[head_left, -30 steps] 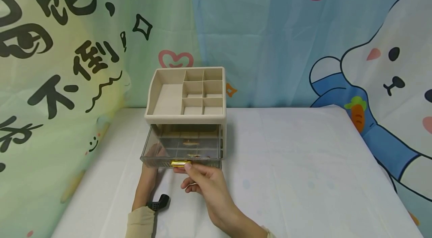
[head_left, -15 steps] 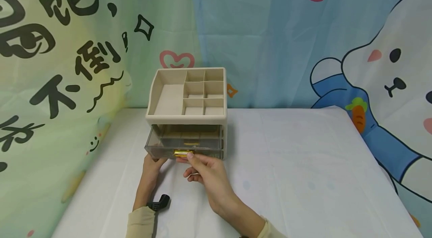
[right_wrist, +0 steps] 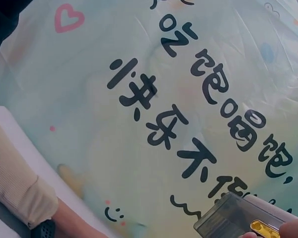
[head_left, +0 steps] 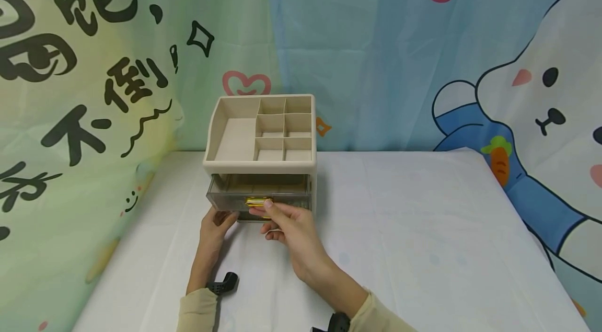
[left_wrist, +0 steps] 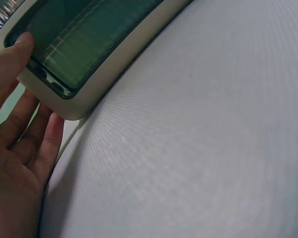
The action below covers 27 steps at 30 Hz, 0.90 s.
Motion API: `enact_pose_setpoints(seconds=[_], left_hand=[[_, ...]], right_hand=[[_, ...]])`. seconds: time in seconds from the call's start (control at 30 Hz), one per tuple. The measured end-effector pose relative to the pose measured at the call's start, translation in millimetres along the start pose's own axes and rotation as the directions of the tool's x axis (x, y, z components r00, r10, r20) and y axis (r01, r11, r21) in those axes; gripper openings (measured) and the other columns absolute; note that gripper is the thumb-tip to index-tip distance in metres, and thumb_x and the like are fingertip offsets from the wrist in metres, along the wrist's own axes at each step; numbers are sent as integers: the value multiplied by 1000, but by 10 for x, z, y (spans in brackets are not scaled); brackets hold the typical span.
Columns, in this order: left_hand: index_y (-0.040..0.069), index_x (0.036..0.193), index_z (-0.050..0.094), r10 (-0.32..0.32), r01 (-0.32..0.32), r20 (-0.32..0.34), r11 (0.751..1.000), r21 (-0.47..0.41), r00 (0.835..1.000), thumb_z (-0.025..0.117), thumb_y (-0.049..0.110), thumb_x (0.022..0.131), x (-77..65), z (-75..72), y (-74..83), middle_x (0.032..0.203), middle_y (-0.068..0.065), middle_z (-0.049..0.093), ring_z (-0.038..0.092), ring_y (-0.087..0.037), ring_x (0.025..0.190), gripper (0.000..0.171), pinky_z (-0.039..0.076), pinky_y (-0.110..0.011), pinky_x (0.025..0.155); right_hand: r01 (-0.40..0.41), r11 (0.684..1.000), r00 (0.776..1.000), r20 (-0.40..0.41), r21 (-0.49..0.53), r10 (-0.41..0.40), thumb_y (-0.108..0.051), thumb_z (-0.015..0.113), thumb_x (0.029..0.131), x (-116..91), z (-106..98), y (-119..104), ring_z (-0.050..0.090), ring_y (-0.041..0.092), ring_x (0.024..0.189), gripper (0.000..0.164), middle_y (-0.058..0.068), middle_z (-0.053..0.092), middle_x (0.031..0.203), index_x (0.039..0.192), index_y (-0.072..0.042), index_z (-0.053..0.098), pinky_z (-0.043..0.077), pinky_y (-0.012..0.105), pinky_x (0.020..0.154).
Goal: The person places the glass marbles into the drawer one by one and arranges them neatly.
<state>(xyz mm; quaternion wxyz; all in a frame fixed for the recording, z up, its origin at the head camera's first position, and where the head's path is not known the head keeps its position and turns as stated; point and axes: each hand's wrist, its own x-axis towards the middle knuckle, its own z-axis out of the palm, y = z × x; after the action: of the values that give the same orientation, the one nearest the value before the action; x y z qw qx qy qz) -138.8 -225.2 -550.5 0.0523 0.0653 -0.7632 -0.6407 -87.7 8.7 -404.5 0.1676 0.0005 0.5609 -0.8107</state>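
A cream desktop organizer (head_left: 259, 167) stands on the table, with a smoky clear drawer (head_left: 228, 202) partly out at its upper front. My right hand (head_left: 298, 240) pinches the drawer's gold handle (head_left: 255, 201) between thumb and fingers. In the right wrist view the gold handle (right_wrist: 264, 229) shows beside the thumb tip. My left hand (head_left: 212, 235) holds the organizer's lower left front corner. In the left wrist view its thumb (left_wrist: 21, 49) lies on the front and the other fingers are along the side. A lower drawer (left_wrist: 84, 54) sits inside the frame. The right hand partly covers the front.
On the organizer's top are one large compartment (head_left: 240, 138) and several small ones. White cloth (head_left: 423, 238) covers the table. A printed curtain (head_left: 329, 49) hangs right behind the organizer and along the left side.
The upper drawer has slid back toward the organizer, the right hand moving with its handle. More of the left hand and the lower front now show.
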Motion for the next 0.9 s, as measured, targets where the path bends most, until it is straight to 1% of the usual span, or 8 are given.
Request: enact_pose_setpoints(seconds=[0.17, 0.3, 0.43, 0.6, 0.73, 0.8, 0.9], left_hand=[[11, 144, 56, -11, 11, 9, 1000, 1, 1000, 73, 10, 98, 1, 5, -1, 127, 6, 63, 61, -1, 116, 49, 49, -13, 98], [9, 136, 59, -3, 3, 2, 1000, -7, 1000, 72, 9, 98, 5, 11, -2, 122, 9, 64, 62, -3, 115, 41, 51, -15, 96], [7, 130, 60, 21, -21, 6, 1000, 2, 1000, 73, 12, 99, 9, 13, -10, 123, 10, 63, 62, -4, 115, 34, 51, -15, 95], [8, 132, 60, 46, -46, 14, 999, 6, 999, 72, 15, 99, 6, 8, -17, 123, 10, 64, 62, -6, 118, 35, 50, -16, 96], [9, 134, 60, 45, -45, 21, 999, 15, 999, 72, 19, 100, -6, 1, -13, 123, 12, 64, 60, -6, 120, 37, 48, -16, 98], [11, 134, 60, 41, -41, 23, 999, 21, 999, 71, 21, 101, -5, -5, -18, 124, 11, 64, 59, -6, 121, 36, 47, -17, 99], [10, 133, 61, 40, -41, 21, 999, 7, 999, 66, 21, 103, 2, -12, -18, 123, 11, 65, 60, -6, 120, 32, 48, -18, 98]], right_hand=[[11, 1000, 1000, -5, -10, -11, -33, 68, 102, 58, -11, -17, 62, 9, 73, 40, 12, 79, 116, 121, 2, 74, 54, 23, 72], [16, 1000, 1000, -5, -12, -16, -33, 67, 103, 105, -16, -32, 62, 9, 73, 39, 10, 79, 115, 121, 1, 74, 54, 22, 72], [17, 1000, 1000, -9, -14, -17, -32, 66, 103, 147, -20, -50, 62, 9, 72, 38, 10, 80, 115, 121, 1, 74, 54, 23, 72], [15, 1000, 1000, -17, -21, -15, -32, 66, 104, 198, -26, -67, 62, 9, 72, 38, 12, 79, 116, 122, 1, 74, 54, 24, 73], [12, 1000, 1000, -18, -24, -13, -33, 66, 104, 234, -33, -70, 63, 9, 73, 38, 11, 79, 117, 122, 0, 74, 54, 24, 73], [14, 1000, 1000, -19, -22, -15, -33, 65, 104, 244, -34, -76, 63, 10, 73, 38, 11, 79, 117, 121, 0, 74, 54, 23, 72], [21, 1000, 1000, -19, -16, -21, -33, 65, 104, 260, -36, -82, 63, 10, 73, 38, 12, 78, 118, 121, 0, 74, 53, 22, 71]])
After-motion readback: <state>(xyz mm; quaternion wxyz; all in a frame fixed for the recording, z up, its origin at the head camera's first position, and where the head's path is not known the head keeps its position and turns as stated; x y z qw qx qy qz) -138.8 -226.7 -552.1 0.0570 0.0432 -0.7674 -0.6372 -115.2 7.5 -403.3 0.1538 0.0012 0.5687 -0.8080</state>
